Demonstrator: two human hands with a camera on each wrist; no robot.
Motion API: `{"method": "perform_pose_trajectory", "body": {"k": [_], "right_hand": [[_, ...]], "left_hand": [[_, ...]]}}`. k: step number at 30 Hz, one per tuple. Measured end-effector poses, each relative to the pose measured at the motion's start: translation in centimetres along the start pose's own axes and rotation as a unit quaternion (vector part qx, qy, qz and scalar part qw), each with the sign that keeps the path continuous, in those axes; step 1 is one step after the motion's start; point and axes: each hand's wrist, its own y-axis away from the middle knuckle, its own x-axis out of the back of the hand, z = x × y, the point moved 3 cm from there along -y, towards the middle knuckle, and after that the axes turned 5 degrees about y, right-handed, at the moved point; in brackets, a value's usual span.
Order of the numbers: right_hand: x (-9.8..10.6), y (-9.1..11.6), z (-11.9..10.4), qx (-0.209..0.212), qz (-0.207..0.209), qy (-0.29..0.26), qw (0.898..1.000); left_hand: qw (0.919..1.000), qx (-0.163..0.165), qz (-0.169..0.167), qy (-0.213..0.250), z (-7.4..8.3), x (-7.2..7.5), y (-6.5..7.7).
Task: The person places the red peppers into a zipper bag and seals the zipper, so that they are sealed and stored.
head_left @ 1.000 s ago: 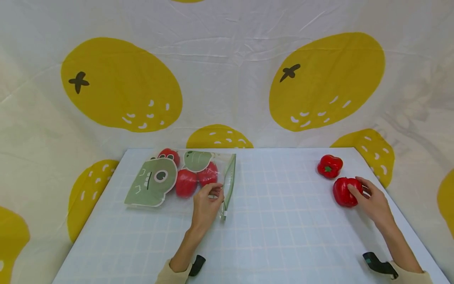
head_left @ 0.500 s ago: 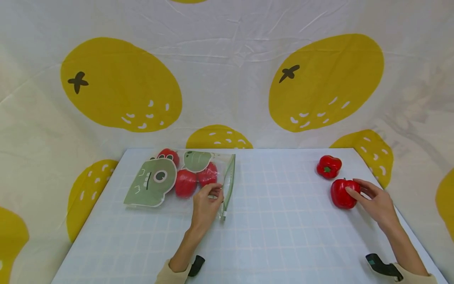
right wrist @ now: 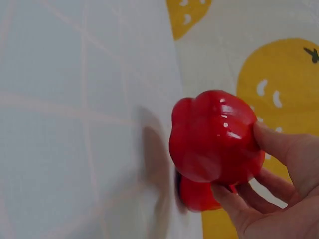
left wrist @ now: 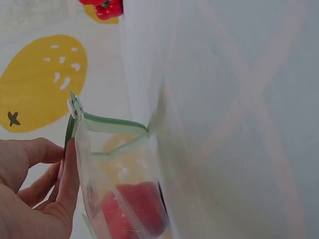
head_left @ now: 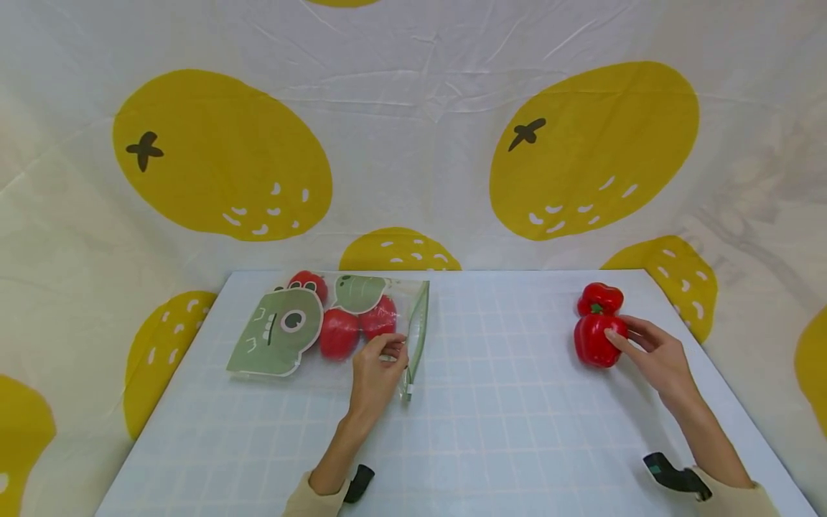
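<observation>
My right hand (head_left: 655, 357) grips a red bell pepper (head_left: 597, 340) between thumb and fingers; the right wrist view shows that pepper (right wrist: 217, 137) raised off the table. A second red bell pepper (head_left: 601, 296) lies just behind it, partly hidden. On the left, a clear zip bag (head_left: 420, 337) with green dinosaur prints lies on its side with several red peppers (head_left: 339, 334) inside. My left hand (head_left: 377, 373) pinches the upper layer at the bag's green-edged mouth, which the left wrist view shows gaping, with a red pepper (left wrist: 134, 209) within.
A pale blue checked cloth covers the table (head_left: 491, 431). Behind and at the sides hangs a white curtain (head_left: 413, 143) printed with large yellow fruit.
My right hand has lifted the red bell pepper and brought it leftward, in front of the other pepper. My left hand and the bag have stayed put.
</observation>
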Motion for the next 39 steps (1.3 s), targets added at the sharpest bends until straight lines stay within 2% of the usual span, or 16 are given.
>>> {"method": "perform_pose_trajectory", "body": {"k": [13,20,30,39], "right_hand": [[-2.9,0.0,-3.1,0.017,-0.016,-0.045,0.999],[-4.5,-0.2,-4.5,0.010,-0.027,-0.072,0.997],[-7.3,-0.7,-6.5,0.014,-0.055,-0.132,0.990],[-9.5,-1.0,-8.4,0.020,-0.082,-0.161,0.983]], "left_hand": [[1.0000,0.002,-0.005,0.006,0.1,-0.2,0.1],[1.0000,-0.002,-0.003,0.006,0.2,-0.1,0.0],[1.0000,-0.005,0.000,0.005,0.3,-0.3,-0.3],[1.0000,-0.004,0.002,0.007,0.4,-0.3,-0.5]]}}
